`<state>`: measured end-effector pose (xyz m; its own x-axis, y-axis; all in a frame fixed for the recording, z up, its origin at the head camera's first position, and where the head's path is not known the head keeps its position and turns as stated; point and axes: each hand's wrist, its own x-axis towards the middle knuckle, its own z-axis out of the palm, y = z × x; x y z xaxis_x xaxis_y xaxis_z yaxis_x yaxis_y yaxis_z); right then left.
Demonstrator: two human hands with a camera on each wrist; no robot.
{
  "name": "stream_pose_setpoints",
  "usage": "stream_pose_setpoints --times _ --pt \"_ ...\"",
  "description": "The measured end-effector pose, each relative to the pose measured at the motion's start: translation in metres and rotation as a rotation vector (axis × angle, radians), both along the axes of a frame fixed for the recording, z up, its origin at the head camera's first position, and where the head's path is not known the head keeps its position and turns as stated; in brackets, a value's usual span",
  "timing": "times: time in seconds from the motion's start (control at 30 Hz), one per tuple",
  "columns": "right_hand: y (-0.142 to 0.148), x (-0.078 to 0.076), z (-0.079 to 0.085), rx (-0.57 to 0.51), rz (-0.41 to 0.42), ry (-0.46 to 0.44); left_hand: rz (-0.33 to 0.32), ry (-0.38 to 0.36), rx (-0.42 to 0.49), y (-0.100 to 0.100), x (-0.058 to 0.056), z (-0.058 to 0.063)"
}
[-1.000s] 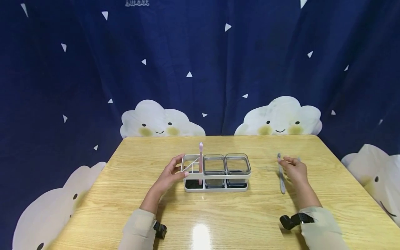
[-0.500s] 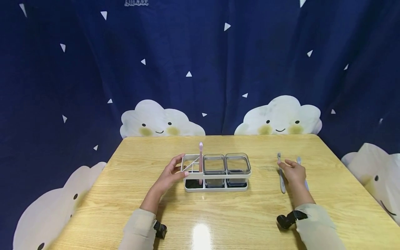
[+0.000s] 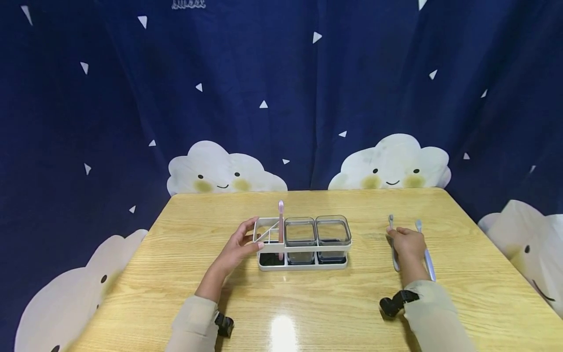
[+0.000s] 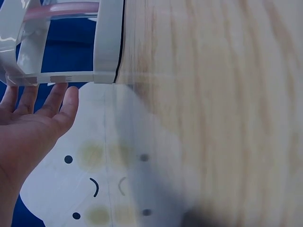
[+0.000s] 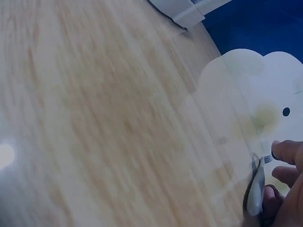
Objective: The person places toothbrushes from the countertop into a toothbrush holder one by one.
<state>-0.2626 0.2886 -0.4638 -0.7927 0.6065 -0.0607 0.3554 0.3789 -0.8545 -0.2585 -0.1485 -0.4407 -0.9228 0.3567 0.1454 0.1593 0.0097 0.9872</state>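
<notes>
- Evidently, a grey toothbrush (image 5: 257,191) is laid on the wooden table (image 3: 334,303), well to the right of the rack, its head turned toward the far edge.
- Its neck is overlapped by the right hand (image 3: 408,244), thumb and fingers just beside the brush; whether it is pinched or merely touched cannot be told.
- Light, stiff, rather smooth plastic is to be expected, hardly fragile, though the slim handle could be rolled or slid by a careless touch. It would be best taken between thumb and forefinger below the head, with the bristles left untouched.
- Beyond the right wrist, a lavender toothbrush (image 3: 429,264) is laid roughly alongside.
- The white toothbrush rack (image 3: 315,249) is held at its left end by the left hand (image 3: 236,249), thumb at the front rail, fingers at the far side.
- A pink toothbrush (image 3: 281,227) is stood upright in the rack's divided left section; the other two sections are filled by clear square tumblers (image 3: 300,242).
- Behind everything, a navy curtain (image 3: 246,73) printed with smiling clouds is hung.
</notes>
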Motion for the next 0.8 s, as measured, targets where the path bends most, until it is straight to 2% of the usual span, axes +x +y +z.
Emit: stream_pose_setpoints --times 0.13,0.47,0.8 --pt "-0.0016 -0.0006 -0.0023 0.023 -0.004 -0.007 -0.004 0.003 0.0 -0.0004 -0.0005 -0.0007" --pt "-0.0022 0.0004 -0.0054 0.162 0.035 -0.014 -0.009 -0.005 -0.001 0.0002 0.0015 0.0013" --pt "-0.0048 -0.001 -0.0073 0.166 0.043 -0.014 0.006 -0.009 -0.004 0.0003 0.0016 0.0009"
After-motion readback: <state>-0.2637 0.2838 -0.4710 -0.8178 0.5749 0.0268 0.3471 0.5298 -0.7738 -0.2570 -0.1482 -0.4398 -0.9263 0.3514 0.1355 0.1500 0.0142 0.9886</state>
